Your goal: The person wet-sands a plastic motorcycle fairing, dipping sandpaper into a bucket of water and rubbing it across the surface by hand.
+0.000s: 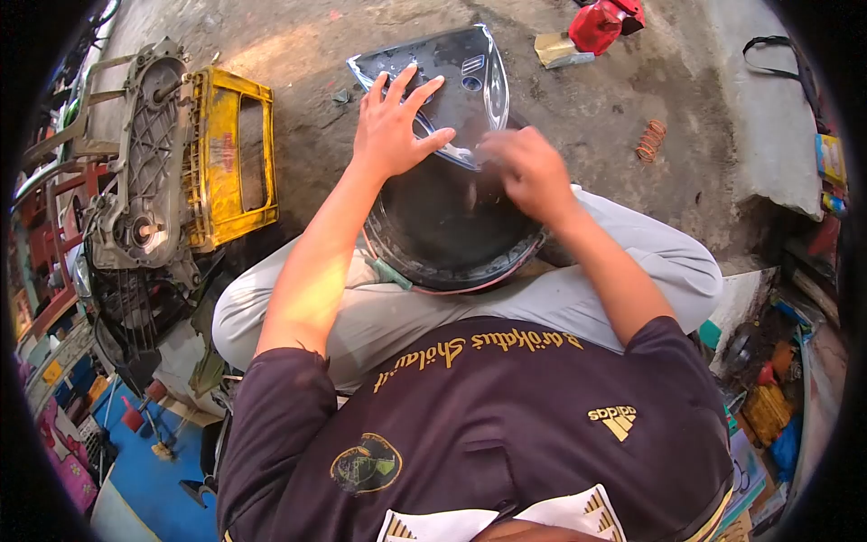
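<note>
A glossy, clear-edged lens cover [452, 63], shaped like a headlight lens, lies over the far rim of a round black basin [442, 217]. Its dark face carries two small marks. My left hand [393, 126] rests on its near left part, fingers spread flat. At the cover's near right corner is my right hand [528, 172], its fingers curled and smeared by motion. Whatever those fingers grip is hidden. The basin sits between my crossed legs, and its inside looks dark.
On the left, a metal engine casing [149, 154] leans by a yellow crate [230, 158]. A copper-coloured spring [650, 142] lies on the concrete floor to the right. Farther off is a red object [601, 25] beside a piece of cardboard [562, 51]. Clutter [768, 406] fills the right side.
</note>
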A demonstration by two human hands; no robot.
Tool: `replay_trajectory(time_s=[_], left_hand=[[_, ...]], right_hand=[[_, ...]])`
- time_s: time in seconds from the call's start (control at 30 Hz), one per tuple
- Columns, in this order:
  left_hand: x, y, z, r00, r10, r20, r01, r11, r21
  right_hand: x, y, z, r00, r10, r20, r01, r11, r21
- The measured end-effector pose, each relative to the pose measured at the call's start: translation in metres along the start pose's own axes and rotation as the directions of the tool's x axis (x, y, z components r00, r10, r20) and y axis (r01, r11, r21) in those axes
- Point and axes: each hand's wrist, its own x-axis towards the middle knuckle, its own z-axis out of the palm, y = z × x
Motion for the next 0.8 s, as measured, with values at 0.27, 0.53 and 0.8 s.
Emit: replay_trajectory(time_s=[0.27, 0.53, 0.8], left_hand=[[0.002, 0.001, 0.002, 1.0, -0.007, -0.014, 0.007, 1.0, -0.013], [0.002, 0.002, 0.002, 1.0, -0.015, -0.006, 0.015, 1.0, 0.007], [0.0, -0.001, 0.004, 1.0, -0.02, 0.0, 0.02, 1.0, 0.024]], right_hand=[[-0.001, 0.002, 0.002, 1.0, -0.013, 0.02, 0.013, 1.0, -0.007], [-0.003, 0.001, 0.0, 1.0, 0.022, -0.002, -0.022, 0.999, 0.041], [-0.009, -0.002, 0.002, 0.999, -0.017, -0.031, 0.017, 1.0, 0.021]])
